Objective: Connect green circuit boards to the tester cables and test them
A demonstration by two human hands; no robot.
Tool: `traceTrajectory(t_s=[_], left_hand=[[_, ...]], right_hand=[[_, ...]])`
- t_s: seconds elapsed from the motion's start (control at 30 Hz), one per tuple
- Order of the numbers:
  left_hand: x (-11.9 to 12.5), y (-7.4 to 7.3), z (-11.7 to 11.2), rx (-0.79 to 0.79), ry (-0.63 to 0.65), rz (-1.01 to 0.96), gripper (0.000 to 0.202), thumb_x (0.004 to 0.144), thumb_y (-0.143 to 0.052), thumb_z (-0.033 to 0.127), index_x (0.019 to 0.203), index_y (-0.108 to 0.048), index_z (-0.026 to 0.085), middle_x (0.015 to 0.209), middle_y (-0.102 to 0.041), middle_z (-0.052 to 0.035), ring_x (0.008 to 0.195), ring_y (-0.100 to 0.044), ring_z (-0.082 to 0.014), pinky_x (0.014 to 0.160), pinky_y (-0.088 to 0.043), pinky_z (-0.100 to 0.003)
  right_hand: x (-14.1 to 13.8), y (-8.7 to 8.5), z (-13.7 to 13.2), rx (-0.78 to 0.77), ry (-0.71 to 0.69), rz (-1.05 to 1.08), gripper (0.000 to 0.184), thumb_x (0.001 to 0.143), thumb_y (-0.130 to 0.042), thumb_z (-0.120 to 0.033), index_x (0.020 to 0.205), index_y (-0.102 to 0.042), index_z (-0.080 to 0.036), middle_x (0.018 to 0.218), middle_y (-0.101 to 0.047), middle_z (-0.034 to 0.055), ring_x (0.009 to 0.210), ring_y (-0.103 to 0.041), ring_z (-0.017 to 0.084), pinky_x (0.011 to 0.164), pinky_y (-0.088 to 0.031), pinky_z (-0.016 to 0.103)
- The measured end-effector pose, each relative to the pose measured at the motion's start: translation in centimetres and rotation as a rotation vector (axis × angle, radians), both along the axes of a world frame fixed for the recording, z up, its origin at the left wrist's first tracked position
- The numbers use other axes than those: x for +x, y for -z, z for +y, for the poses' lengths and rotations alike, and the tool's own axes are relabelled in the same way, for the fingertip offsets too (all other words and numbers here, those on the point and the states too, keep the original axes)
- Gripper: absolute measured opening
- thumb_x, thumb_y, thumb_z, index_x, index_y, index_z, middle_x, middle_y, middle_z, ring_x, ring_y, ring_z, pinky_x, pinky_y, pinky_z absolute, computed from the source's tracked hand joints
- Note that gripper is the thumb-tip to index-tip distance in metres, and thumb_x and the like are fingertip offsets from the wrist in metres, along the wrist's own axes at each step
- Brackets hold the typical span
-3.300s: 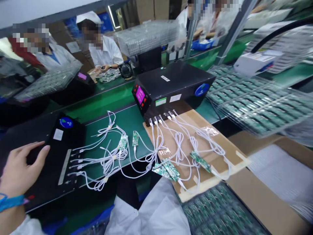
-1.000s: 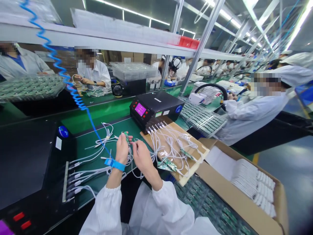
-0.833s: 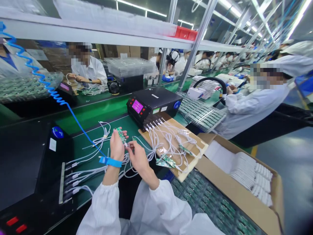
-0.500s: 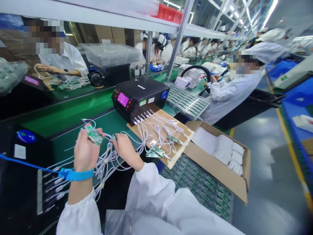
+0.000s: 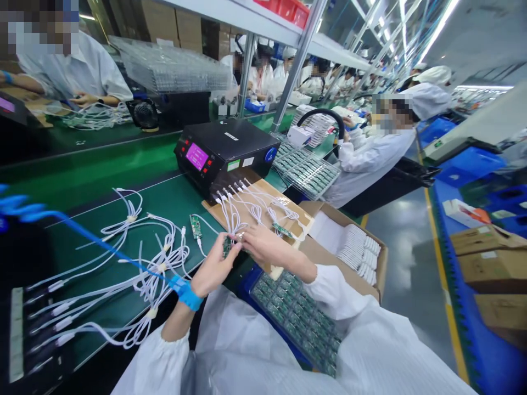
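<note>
In the head view, my left hand (image 5: 216, 266), with a blue strap at the wrist, is closed on a small green circuit board (image 5: 226, 247). My right hand (image 5: 265, 247) meets it at the fingertips; its fingers are pinched together, and what they grip is mostly hidden. Just left of the hands, another circuit board (image 5: 196, 226) lies on the green mat with a white cable plugged into its lower end. Under and beyond my right hand is a wooden panel (image 5: 213, 208) carrying white cables (image 5: 233, 211) and a further circuit board (image 5: 282, 229).
A black test box (image 5: 230, 142) with a lit pink screen stands behind the panel. Bundled white cables (image 5: 162, 267) spread across the mat at left. Rows of circuit boards (image 5: 296, 318) sit below my right arm, beside a carton (image 5: 381, 269). A coiled blue cord (image 5: 90, 233) crosses the left side. Co-workers sit nearby.
Both hands have moved right, from above the cable bundle to the wooden panel's near edge, and come together. A circuit board with a plugged cable now shows on the mat. The view has shifted.
</note>
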State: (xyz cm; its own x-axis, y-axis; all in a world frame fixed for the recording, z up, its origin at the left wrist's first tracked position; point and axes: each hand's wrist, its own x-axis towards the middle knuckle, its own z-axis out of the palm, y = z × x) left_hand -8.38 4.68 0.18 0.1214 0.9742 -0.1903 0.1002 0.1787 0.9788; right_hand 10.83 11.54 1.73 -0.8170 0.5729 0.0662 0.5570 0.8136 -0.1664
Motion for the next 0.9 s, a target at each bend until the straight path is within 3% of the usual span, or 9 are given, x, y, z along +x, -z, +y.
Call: traceTrajectory(t_s=[0.07,0.13,0.2,0.43,0.63,0.9], left_hand=[[1.8,0.9,0.7,0.125,0.03,0.003,0.045,0.095,-0.064,0.054,0.125,-0.057,0.022,0.097,-0.066,-0.0048,0.087,-0.064,-0.0201,0.085,-0.053,-0.035],[3.3,1.7,1.5,0.269,0.014,-0.019,0.044,0.096,-0.063,0.052,0.128,-0.059,0.022,0.114,-0.066,-0.0099,0.114,-0.063,-0.0253,0.104,-0.049,-0.041],[4.5,2.3,2.1,0.371,-0.004,-0.034,0.039,0.1,-0.058,0.05,0.127,-0.06,0.022,0.119,-0.065,-0.0117,0.124,-0.059,-0.0274,0.111,-0.045,-0.045],[5.5,3.3,3.0,0.483,0.043,0.025,0.032,0.107,-0.044,0.042,0.127,-0.055,0.02,0.108,-0.063,-0.0112,0.107,-0.062,-0.026,0.103,-0.051,-0.05],[5.4,3.5,3.3,0.518,0.109,0.08,0.029,0.108,-0.04,0.039,0.13,-0.049,0.021,0.113,-0.061,-0.0114,0.115,-0.062,-0.0267,0.105,-0.051,-0.05],[5.9,3.0,3.7,0.549,0.173,0.152,0.025,0.108,-0.038,0.033,0.127,-0.046,0.019,0.122,-0.059,-0.0155,0.124,-0.059,-0.0282,0.109,-0.049,-0.052]], right_hand=[[0.8,-0.5,0.9,-0.075,0.068,0.124,0.028,0.112,-0.043,-0.033,0.099,-0.062,-0.017,0.092,-0.069,0.0095,0.088,-0.064,0.022,0.081,-0.049,0.035],[1.5,-0.9,1.3,-0.147,0.134,0.234,0.029,0.113,-0.039,-0.033,0.096,-0.058,-0.019,0.089,-0.068,0.0076,0.083,-0.063,0.02,0.078,-0.048,0.033],[2.0,-1.1,1.5,-0.2,0.171,0.296,0.031,0.112,-0.037,-0.035,0.091,-0.054,-0.02,0.085,-0.066,0.0055,0.076,-0.06,0.019,0.074,-0.046,0.031],[2.9,-1.3,2.3,-0.384,0.141,0.404,0.039,0.11,-0.036,-0.04,0.081,-0.055,-0.02,0.077,-0.066,0.0032,0.068,-0.057,0.015,0.07,-0.043,0.029],[4.1,-1.8,3.8,-0.643,0.082,0.425,0.053,0.108,-0.038,-0.056,0.083,-0.064,-0.017,0.08,-0.069,0.0035,0.074,-0.06,0.016,0.075,-0.047,0.03],[5.4,-2.4,4.9,-0.718,0.017,0.377,0.064,0.104,-0.038,-0.07,0.09,-0.067,-0.015,0.086,-0.067,0.0039,0.08,-0.058,0.017,0.082,-0.047,0.031]])
